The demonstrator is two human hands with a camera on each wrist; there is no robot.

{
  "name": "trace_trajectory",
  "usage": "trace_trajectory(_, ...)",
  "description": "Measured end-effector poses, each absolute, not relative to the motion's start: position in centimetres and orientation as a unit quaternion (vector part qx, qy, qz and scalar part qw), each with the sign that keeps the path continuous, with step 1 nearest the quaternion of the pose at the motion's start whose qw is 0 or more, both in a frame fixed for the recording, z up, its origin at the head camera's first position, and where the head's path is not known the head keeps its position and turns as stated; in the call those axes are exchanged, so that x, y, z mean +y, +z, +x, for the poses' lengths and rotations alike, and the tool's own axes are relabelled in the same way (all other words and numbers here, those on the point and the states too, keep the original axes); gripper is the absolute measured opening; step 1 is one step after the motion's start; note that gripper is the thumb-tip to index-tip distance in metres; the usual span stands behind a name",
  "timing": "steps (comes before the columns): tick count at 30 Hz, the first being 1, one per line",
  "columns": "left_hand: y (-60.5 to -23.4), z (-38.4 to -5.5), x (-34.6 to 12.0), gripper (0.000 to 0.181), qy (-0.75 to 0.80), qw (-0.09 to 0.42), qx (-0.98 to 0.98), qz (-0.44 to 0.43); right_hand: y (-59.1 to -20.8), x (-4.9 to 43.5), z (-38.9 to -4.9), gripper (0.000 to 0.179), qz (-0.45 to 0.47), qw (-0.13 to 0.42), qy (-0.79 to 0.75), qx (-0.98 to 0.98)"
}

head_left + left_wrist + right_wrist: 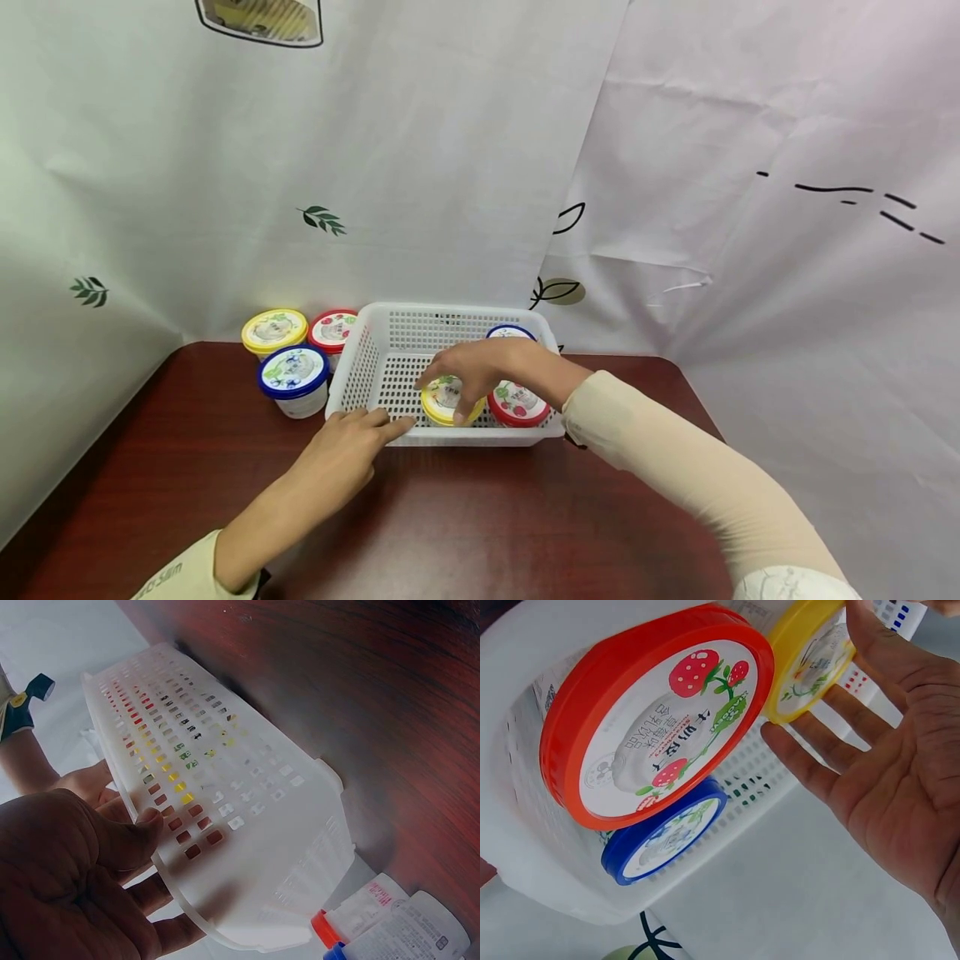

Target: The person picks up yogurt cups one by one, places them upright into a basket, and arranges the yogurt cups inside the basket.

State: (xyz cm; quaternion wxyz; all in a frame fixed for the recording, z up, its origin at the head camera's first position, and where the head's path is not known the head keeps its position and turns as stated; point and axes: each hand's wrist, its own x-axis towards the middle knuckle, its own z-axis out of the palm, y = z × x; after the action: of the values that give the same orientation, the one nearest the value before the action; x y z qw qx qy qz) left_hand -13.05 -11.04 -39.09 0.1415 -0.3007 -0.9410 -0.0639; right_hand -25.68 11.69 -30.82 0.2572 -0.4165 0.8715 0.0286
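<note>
A white plastic basket [352, 367] with a grid of holes stands on the table. My left hand [348, 442] holds its front left corner, thumb outside the front wall and fingers over the rim [169, 889]. Inside the basket, my right hand [480, 367] hovers over a yellow-lidded tub [442, 398], thumb at the lid's front and fingers spread loosely along its far left edge. A red-lidded tub [667, 727] with strawberries on its label sits to the right of it. Behind that, partly hidden by the right hand, is a blue-lidded tub [667, 836].
Left of the basket, a yellow-lidded tub [274, 329], a red-lidded tub [330, 329] and a blue-lidded tub [294, 372] are grouped close together. The dark red wooden table [480, 517] backs onto a pale hanging sheet [450, 167].
</note>
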Motion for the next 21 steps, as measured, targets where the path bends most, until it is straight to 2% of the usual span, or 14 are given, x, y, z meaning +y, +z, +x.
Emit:
trace_trajectory(11,-39.09,-12.94,-11.08,0.063,-0.064,0.149,-0.939,-0.303,-30.57,11.67,-25.41,0.078,-0.406,0.279,0.019,0.87)
trace_trajectory(21,-38.8,-13.06,-11.09,0.066,-0.066,0.136,-0.94,-0.307,-30.65,11.93,-25.41,0.08,-0.409,0.287,0.008,0.866)
